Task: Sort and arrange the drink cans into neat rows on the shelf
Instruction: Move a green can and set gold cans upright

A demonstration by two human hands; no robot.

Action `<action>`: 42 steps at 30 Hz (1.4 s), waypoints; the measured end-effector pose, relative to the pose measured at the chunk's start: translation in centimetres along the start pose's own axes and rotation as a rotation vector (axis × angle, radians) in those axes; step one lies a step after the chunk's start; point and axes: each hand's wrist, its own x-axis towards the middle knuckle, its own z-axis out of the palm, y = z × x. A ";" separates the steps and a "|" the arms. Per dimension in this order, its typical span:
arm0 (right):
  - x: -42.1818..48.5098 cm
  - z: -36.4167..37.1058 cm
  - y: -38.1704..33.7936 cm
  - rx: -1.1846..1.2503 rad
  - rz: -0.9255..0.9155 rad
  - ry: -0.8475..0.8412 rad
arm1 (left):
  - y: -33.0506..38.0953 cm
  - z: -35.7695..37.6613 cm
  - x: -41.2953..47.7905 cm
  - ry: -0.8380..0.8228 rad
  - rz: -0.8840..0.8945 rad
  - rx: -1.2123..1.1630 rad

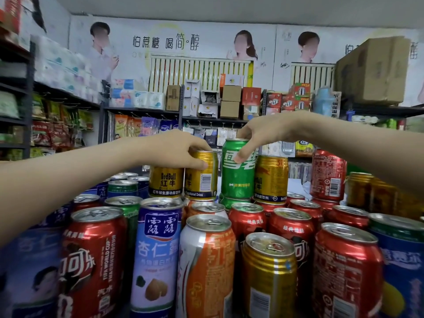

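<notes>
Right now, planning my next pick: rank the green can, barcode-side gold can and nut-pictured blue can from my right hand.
1. Green metal can: in right hand's grip.
2. Gold metal can, barcode showing: just left.
3. Blue-and-white can picturing nuts: front left.

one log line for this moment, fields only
left hand: grips gold metal drink can at top | right hand: grips green metal drink can at top | both cans upright

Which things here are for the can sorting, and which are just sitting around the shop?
For the job: left hand gripping the gold can; right hand gripping the green can; red cola cans and blue almond can in front.

Just around: tissue packs, cardboard box, snack bags, wall posters.
</notes>
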 end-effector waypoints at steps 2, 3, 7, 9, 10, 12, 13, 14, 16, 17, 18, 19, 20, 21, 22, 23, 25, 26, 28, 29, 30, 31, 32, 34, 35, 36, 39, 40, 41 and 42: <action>0.5 0.0 0.2 -0.004 0.017 -0.014 | 0.0 0.0 -0.2 0.009 0.004 0.017; 0.6 -0.1 0.2 -0.004 0.030 -0.020 | -0.1 0.1 -0.2 0.011 0.005 0.023; 0.7 -0.2 0.7 0.028 0.069 -0.039 | -0.3 0.3 -0.2 0.008 0.018 0.013; 0.9 -0.1 1.0 0.050 0.076 -0.066 | -0.5 0.4 -0.1 0.005 0.027 0.016; 1.0 -0.1 1.1 0.062 0.079 -0.078 | -0.5 0.4 -0.1 0.002 0.029 0.018; 1.1 0.1 1.2 0.094 0.100 -0.086 | -0.4 0.4 -0.2 0.001 0.028 0.029; 1.1 0.1 1.2 0.115 0.117 -0.086 | -0.4 0.4 -0.2 0.003 0.027 0.038; 1.0 0.2 1.2 0.135 0.131 -0.086 | -0.4 0.4 -0.2 0.006 0.027 0.047; 1.0 0.4 1.4 0.164 0.141 -0.091 | -0.3 0.4 -0.3 0.003 0.030 0.062; 1.0 0.4 1.6 0.172 0.140 -0.095 | -0.3 0.3 -0.3 -0.002 0.031 0.068; 0.9 0.5 1.6 0.179 0.138 -0.098 | -0.2 0.3 -0.3 -0.007 0.032 0.074; 0.8 0.5 1.7 0.187 0.136 -0.095 | -0.1 0.2 -0.2 -0.009 0.032 0.078; 0.7 0.5 1.7 0.196 0.134 -0.091 | -0.1 0.2 -0.2 -0.008 0.033 0.081; 0.6 0.6 1.6 0.207 0.133 -0.087 | 0.0 0.2 -0.2 -0.004 0.033 0.083; 0.5 0.6 1.6 0.217 0.129 -0.085 | 0.0 0.2 -0.2 0.002 0.033 0.083; 0.5 0.6 1.5 0.222 0.125 -0.087 | 0.0 0.2 -0.1 0.009 0.032 0.080; 0.4 0.8 1.5 0.224 0.118 -0.087 | 0.0 0.3 -0.1 0.021 0.030 0.065; 0.5 0.8 1.6 0.222 0.119 -0.078 | 0.0 0.3 -0.1 0.026 0.027 0.056; 0.4 0.9 1.6 0.221 0.110 -0.058 | 0.1 0.3 -0.2 0.039 0.025 0.040; 0.4 0.9 1.6 0.223 0.103 -0.044 | 0.1 0.4 -0.2 0.050 0.025 0.035; 0.3 0.8 1.6 0.223 0.094 -0.028 | 0.1 0.4 -0.2 0.060 0.026 0.032; 0.2 0.7 1.6 0.223 0.081 -0.009 | 0.1 0.4 -0.3 0.068 0.026 0.028; 0.0 0.6 1.5 0.227 0.065 0.013 | 0.1 0.4 -0.3 0.072 0.025 0.027; -0.4 0.4 1.5 0.231 0.035 0.057 | 0.2 0.4 -0.5 0.076 0.026 0.029; -0.6 0.4 1.4 0.233 0.022 0.077 | 0.3 0.3 -0.5 0.080 0.026 0.026; -0.8 0.4 1.4 0.238 0.011 0.096 | 0.3 0.3 -0.6 0.085 0.027 0.020; -1.4 0.6 1.3 0.243 -0.015 0.141 | 0.6 0.0 -0.9 0.094 0.024 0.001; -1.6 0.7 1.2 0.241 -0.024 0.154 | 0.7 0.0 -1.0 0.095 0.024 -0.002; -1.9 0.8 1.1 0.239 -0.034 0.166 | 0.8 -0.1 -1.2 0.097 0.025 -0.006; -2.1 0.8 1.1 0.235 -0.042 0.179 | 0.9 -0.2 -1.4 0.103 0.027 -0.012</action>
